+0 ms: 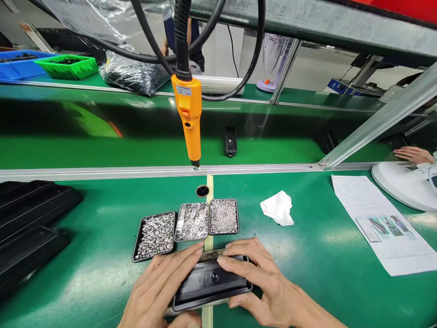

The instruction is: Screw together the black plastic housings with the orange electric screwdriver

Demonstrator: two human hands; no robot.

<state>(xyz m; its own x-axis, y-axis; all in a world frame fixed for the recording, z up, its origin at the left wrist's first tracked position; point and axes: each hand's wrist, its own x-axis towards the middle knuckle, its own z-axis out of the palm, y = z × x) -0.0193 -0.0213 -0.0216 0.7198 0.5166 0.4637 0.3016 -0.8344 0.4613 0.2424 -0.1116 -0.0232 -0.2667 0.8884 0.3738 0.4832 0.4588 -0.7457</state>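
Between my hands, at the near edge of the view, lies a black rectangular plastic housing (205, 287), its hollow side facing up. My left hand (157, 289) is closed around its left end, fingers along the far side and thumb at the near side. My right hand (261, 278) grips the right end, a fingertip resting over the far rim. What lies under the housing is mostly hidden. Just beyond stand a tray of small metal nuts (157, 233), a tray of flat washers (192, 222) and a tray of smaller metal parts (223, 216).
An orange electric screwdriver (189, 114) hangs from a cable above the metal rail. White cloth (278, 208) and a printed sheet (385, 228) lie right. Black housings (30, 223) are stacked left. Another black housing (230, 142) sits beyond the rail. A co-worker's hand (413, 154) shows far right.
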